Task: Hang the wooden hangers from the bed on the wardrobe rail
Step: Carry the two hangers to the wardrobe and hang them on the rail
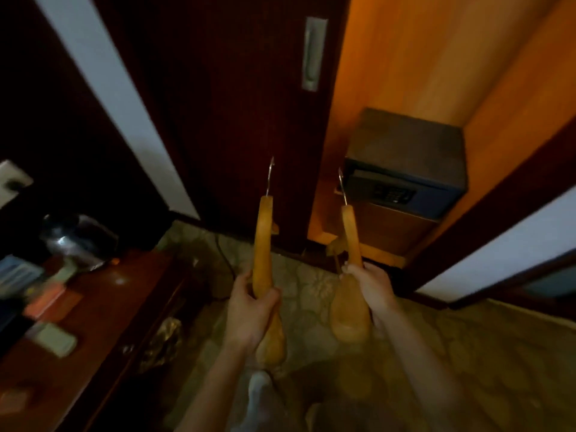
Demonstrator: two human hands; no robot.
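Both hands are up in front of me, each gripping a wooden hanger. My left hand (249, 310) has its fingers curled tight around the lower half of the left hanger (263, 244), which I see edge-on and upright, its metal hook (270, 176) pointing up. My right hand (371, 288) clamps the right hanger (350, 235) the same way, thumb and fingers wrapped round the wood, with its hook (342, 185) topmost too. The two hangers stand side by side and apart, not touching.

Straight ahead of the left hanger is the wardrobe's dark sliding door (249, 104), shut across that side, with a recessed metal handle (313, 53) near its right edge. The right hanger sits before the open bay, where the orange wood lining (420, 57) glows. Low in that bay a dark safe (405, 169) with a keypad rests on a wooden ledge, close to the bay's right wall, and the right hook overlaps its front left corner from where I look.

Off to my left runs a reddish wooden desk (103, 307). At its far end stands a shiny kettle (74, 241), and near its front edge lies a pale flat thing (54, 338), too blurred to name. A dark cable (224, 254) trails over the patterned carpet (311, 291) by the door's foot. Below my wrists a pale sock (258, 391) shows.
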